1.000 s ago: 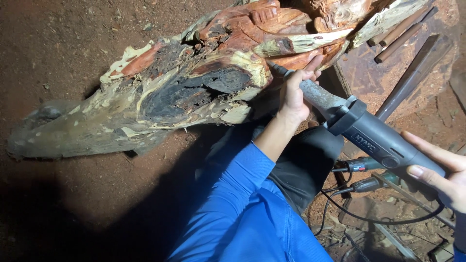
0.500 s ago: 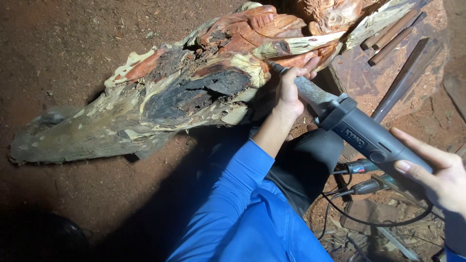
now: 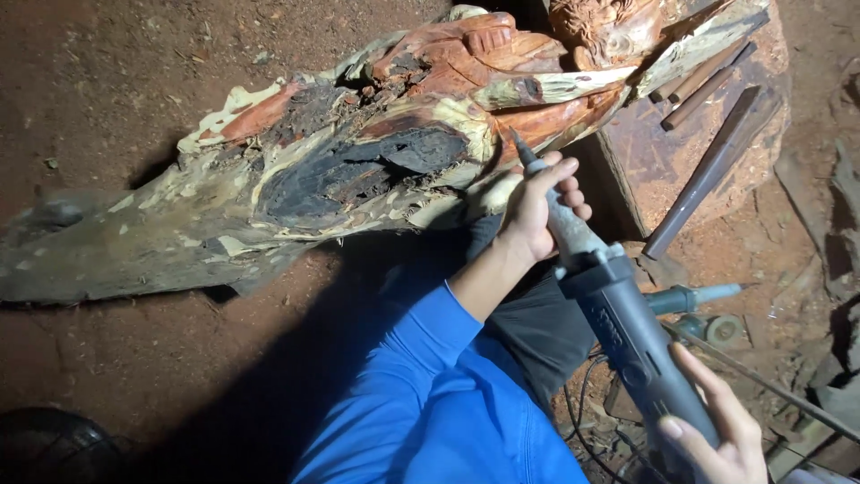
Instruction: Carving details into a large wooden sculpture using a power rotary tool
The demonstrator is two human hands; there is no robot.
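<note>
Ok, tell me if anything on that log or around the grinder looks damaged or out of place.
The log has a blackened, cracked hollow in its middle and pale flaking patches, which look like rot or char. The left hand and right hand hold the grinder; its tip is near the wood. Nothing else stands out.

Red dirt floor (image 3: 134,81) all round, w/ chips and debris. Flat reddish slab (image 3: 708,170) at the floor's top right edge; on it a long dark metal bar (image 3: 708,175) lying aslant, plus 2–3 short brown rods (image 3: 694,85) near its top edge. A second power tool (image 3: 690,298) (teal-grey) lies by the right edge, small disc (image 3: 724,330) beside it. Dark round object (image 3: 54,444) at bottom left corner.
</note>
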